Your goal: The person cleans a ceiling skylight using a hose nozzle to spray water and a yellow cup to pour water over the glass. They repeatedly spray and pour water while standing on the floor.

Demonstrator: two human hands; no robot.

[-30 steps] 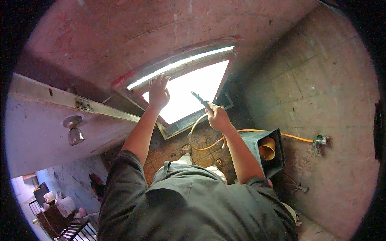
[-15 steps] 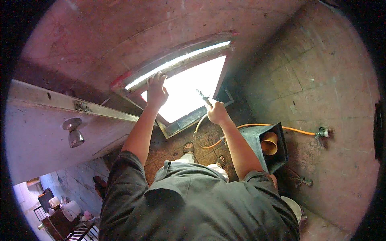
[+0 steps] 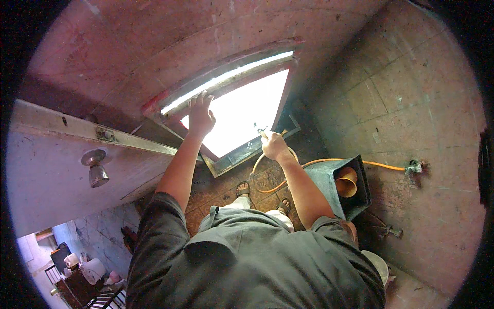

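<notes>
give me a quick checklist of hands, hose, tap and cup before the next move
- Left hand steadied at the bright panel's upper edge: ok
- Right hand gripping the nozzle: ok
- Orange hose joined to the wall tap: ok
- Hose lying straight: not ok, it loops below the right hand
- Orange cup inside the dark container: ok
- Tap fully open: cannot tell

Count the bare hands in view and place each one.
2. The left hand is at the upper left of the bright panel's frame; the right hand grips the hose near its lower right. No others show.
</notes>
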